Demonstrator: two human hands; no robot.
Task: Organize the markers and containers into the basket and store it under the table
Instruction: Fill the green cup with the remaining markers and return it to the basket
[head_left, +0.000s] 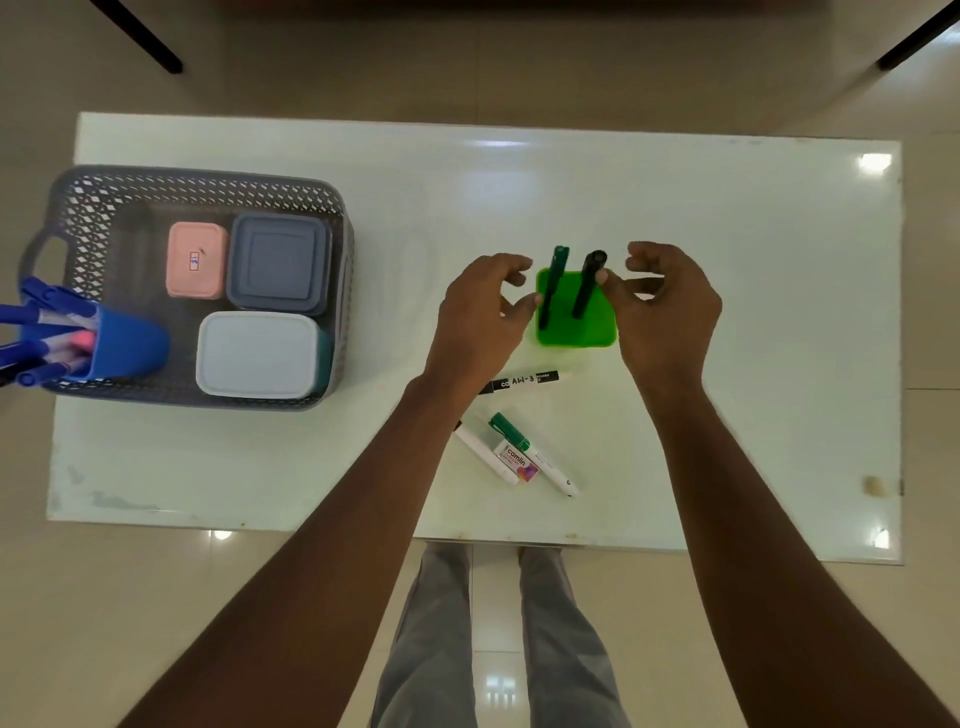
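Desk (753, 322), seen from above. Green cup (576, 335) stands just off centre toward 3 o'clock, with a green marker (555, 280) and a black marker (587, 283) upright in it.

Your left hand (483, 322) is at the cup's 9 o'clock. Its fingers are loosely curled with nothing in them, and the thumb tip is at the cup's rim.

Your right hand (670, 317) is at the cup's 3 o'clock. The thumb tip is against the black marker and the other fingers are curled clear of it (no pinch to be seen).

Loose at the cup's 6 o'clock:
- a black-labelled marker marked AW-3 (524, 381), partly under your left wrist;
- nearer you, a green-capped marker (511, 428) and a white marker (485, 452), side by side, with a small camlin-labelled packet (519, 462) between them.

Grey basket (197, 179) sits at the desk's 9 o'clock edge. Inside it:
- pink container (196, 267) and grey-blue container (278, 265), far side;
- pale blue container (257, 353), near side;
- blue cup (130, 343) at the near-left corner, with blue markers (36, 312) leaning out over the rim.
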